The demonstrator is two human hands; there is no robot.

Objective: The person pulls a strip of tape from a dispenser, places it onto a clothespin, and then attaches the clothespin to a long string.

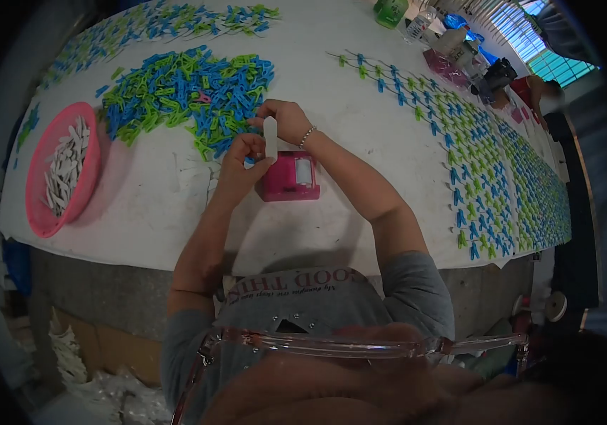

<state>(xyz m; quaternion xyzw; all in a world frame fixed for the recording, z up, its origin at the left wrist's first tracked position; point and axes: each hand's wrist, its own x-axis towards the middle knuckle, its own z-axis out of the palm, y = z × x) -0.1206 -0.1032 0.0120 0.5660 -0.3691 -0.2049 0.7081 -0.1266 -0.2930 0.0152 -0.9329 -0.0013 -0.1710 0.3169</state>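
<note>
A pale, narrow strip with a tapered top (270,138) stands upright between my hands. The thumb and fingers of my left hand (241,164) pinch it near its lower end. My right hand (285,122), with a beaded bracelet at the wrist, is curled just behind the strip, at the right edge of a heap of blue and green clothespins (183,88). What its fingertips hold, if anything, is hidden. Right below both hands sits a pink tape dispenser (289,185) with a white roll (303,171) in it.
A pink basket (37,216) of white strips (66,166) stands at the left. Rows of clothespins on strips (477,177) cover the table's right side, with more (140,25) at the far left. Bottles (419,23) stand at the back right, near another person (530,92).
</note>
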